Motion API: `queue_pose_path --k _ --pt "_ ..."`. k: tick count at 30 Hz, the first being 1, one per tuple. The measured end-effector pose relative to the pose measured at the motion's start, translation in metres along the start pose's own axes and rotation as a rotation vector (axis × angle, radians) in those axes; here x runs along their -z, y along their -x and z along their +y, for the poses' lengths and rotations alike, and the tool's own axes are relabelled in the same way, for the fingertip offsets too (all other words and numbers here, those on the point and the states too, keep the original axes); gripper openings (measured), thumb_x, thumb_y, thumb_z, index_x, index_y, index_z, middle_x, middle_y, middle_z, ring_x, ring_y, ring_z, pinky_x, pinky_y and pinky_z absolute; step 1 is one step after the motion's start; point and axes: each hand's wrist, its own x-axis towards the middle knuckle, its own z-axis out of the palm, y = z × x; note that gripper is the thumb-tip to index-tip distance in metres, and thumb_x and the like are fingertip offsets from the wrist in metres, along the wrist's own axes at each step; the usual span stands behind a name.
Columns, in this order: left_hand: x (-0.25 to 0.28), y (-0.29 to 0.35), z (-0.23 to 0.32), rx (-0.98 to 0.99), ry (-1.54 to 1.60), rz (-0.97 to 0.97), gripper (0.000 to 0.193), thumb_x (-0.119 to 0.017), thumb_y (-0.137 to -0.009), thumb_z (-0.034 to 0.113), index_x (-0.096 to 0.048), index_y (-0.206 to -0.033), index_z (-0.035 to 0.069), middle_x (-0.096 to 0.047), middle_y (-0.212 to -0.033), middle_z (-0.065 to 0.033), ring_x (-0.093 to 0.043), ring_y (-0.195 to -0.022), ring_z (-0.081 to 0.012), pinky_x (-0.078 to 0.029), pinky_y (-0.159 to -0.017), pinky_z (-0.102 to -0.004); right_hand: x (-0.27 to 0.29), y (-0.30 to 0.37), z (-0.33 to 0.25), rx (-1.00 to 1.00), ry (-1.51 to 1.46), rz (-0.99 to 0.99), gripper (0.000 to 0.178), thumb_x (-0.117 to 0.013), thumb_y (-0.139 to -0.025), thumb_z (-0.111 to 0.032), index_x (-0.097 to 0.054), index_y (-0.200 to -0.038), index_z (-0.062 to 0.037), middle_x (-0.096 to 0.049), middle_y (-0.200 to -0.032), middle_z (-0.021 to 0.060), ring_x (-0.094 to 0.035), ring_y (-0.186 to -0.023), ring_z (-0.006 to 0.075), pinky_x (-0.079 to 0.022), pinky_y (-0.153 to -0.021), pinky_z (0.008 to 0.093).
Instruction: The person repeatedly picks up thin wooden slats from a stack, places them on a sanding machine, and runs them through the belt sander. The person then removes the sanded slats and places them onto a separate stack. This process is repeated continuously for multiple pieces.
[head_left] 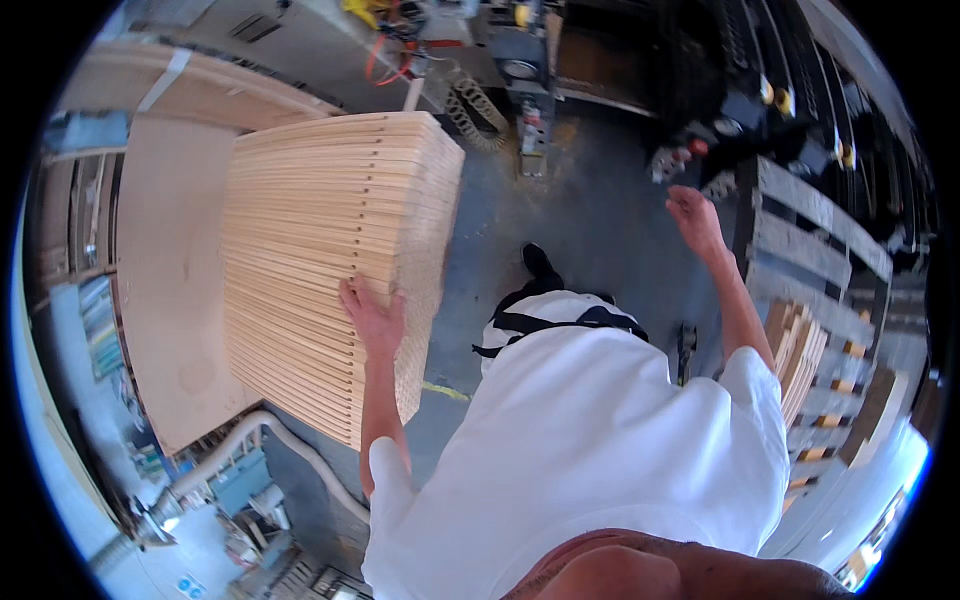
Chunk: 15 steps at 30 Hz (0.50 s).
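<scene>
A large stack of light wooden boards (300,230) stands on edge to my left, with a row of small dark holes running along it. My left hand (376,318) lies on the near part of this stack, fingers spread against the board edges and gripping none of them. Away from the stack, my right hand (693,218) is held out in the air on the right. Its fingers are curled in, and nothing shows in them. Nearest to it are a grey wooden pallet (800,235) and dark machinery.
Beneath the stack is a wide wooden panel (165,290). A few wooden pieces (797,350) lie on the pallet side. Machinery with a coiled hose (475,110) stands ahead, over a grey floor (620,240). A pale bent hose (300,445) runs behind on the left.
</scene>
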Motion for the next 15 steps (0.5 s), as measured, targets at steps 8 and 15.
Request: queue_pose_path --k 8,15 --pt "-0.026 -0.012 -0.036 -0.116 -0.044 0.099 0.082 -0.072 -0.083 0.036 -0.032 -0.145 -0.002 -0.022 -0.148 -0.0334 -0.022 -0.136 -0.0509 -0.022 -0.113 -0.056 0.041 0.12 0.05 -0.146 0.017 0.085 0.028 -0.065 -0.087 -0.014 -0.064 -0.113 -0.0018 -0.066 -0.108 0.0159 -0.066 -0.093 0.0309 -0.053 -0.081 0.0374" --pt "-0.059 -0.063 0.027 -0.361 -0.175 0.268 0.073 -0.067 -0.085 0.04 -0.042 -0.138 -0.004 -0.043 -0.139 -0.0302 -0.032 -0.134 -0.046 -0.024 -0.113 -0.0537 0.107 0.277 0.096 -0.331 0.208 0.567 0.031 -0.062 -0.09 -0.017 -0.06 -0.12 -0.0092 -0.062 -0.112 0.0139 -0.064 -0.094 0.0356 -0.053 -0.08 0.0429"
